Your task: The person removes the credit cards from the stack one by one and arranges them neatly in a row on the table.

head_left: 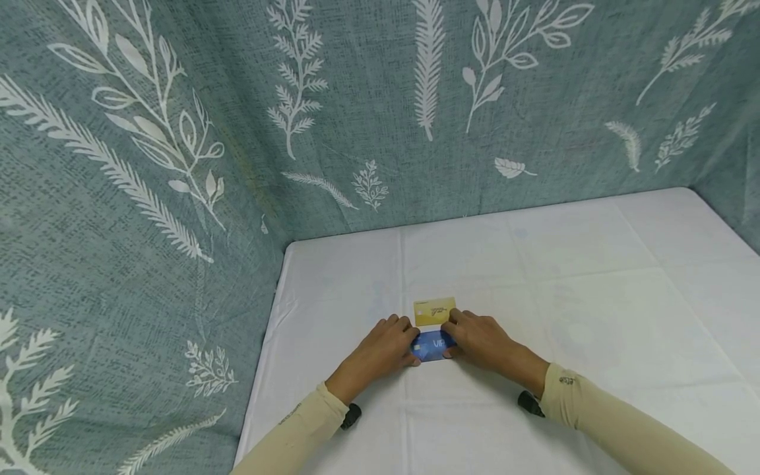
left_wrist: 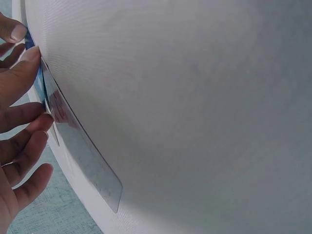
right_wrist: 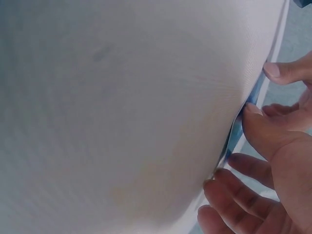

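Observation:
A blue card (head_left: 431,347) with "VIP" printed on it is pinched between my two hands, one at each short edge. My left hand (head_left: 384,349) grips its left end, thumb at the near corner and fingers at the far one. On the opposite end my right hand (head_left: 483,342) holds it the same way. Just beyond lies a gold card (head_left: 432,313) on the white cloth, its right corner overlapped by my right fingers in the head view. From the wrists the blue card (right_wrist: 237,129) shows nearly edge-on between thumb and fingers.
A white cloth (head_left: 570,316) with fold creases covers the table. Green curtains (head_left: 368,99) with white leaf prints stand behind and along the left side. Dark wrist devices (head_left: 351,416) sit under both sleeves.

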A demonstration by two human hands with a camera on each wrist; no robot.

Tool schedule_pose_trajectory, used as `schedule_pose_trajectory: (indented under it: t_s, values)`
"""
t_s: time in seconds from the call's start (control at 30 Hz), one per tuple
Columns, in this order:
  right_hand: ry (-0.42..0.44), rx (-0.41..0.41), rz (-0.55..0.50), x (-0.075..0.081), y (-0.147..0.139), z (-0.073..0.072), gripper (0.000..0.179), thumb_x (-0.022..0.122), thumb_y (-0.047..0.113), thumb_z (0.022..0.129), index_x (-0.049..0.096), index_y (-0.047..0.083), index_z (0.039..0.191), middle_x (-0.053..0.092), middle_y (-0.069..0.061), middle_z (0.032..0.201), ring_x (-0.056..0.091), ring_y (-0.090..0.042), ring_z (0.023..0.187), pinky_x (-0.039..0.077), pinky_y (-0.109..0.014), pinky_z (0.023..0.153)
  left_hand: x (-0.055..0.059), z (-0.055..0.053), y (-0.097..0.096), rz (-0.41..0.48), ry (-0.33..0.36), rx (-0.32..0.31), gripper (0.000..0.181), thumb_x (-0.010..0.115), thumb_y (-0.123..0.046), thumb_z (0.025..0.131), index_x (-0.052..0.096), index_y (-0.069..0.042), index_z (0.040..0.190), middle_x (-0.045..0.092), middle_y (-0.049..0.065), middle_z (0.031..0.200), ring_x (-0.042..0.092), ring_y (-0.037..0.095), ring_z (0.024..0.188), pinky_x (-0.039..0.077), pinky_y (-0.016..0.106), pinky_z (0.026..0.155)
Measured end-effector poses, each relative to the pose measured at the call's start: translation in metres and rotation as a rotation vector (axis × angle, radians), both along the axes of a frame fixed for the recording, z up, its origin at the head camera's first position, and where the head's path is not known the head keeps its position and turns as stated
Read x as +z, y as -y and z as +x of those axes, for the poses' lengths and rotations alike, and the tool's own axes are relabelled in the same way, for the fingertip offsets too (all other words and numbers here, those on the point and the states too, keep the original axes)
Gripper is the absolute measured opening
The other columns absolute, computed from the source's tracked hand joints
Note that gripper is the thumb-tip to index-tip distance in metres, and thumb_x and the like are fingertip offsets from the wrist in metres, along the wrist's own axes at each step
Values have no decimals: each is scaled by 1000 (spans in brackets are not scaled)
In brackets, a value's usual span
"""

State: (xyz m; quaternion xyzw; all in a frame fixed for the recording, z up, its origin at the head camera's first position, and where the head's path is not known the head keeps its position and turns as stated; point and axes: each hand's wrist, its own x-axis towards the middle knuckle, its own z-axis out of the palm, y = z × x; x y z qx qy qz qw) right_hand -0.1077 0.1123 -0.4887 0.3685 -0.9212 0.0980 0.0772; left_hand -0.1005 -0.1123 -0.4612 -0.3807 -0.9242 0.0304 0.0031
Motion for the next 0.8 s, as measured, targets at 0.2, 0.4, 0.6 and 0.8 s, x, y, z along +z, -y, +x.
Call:
schedule_pose_trajectory:
  t_s: [0.2, 0.4, 0.6, 0.8]
  values:
    - [5, 3, 6, 0, 0, -1, 48, 77, 44, 73, 66, 9, 103, 57, -5, 93, 53, -11, 72, 47, -24, 55, -2, -1, 0, -2, -3, -7, 49, 70, -47, 80, 65, -11, 112, 58, 1, 100, 49, 13, 84, 44, 26, 71]
    - [9, 1, 12, 1, 0, -1, 47, 77, 44, 73, 67, 7, 101, 56, -5, 92, 53, -12, 72, 47, -25, 55, -4, -2, 1, 2, -5, -14, 48, 70, -47, 80, 65, -11, 112, 58, 1, 98, 48, 13, 82, 43, 26, 70]
    - [6, -4, 13, 0, 1, 0, 47, 77, 43, 73, 67, 8, 102, 57, -5, 92, 54, -12, 73, 48, -26, 56, -4, -2, 1, 2, -9, -20, 48, 70, -47, 80, 65, -11, 111, 58, 1, 98, 48, 13, 82, 43, 26, 70]
    - [14, -7, 14, 0, 1, 0, 47, 77, 43, 72, 67, 9, 103, 58, -5, 93, 55, -12, 73, 48, -26, 57, -4, -2, 1, 2, -1, -18, 48, 70, -47, 80, 65, -11, 112, 58, 1, 99, 49, 13, 83, 44, 26, 71]
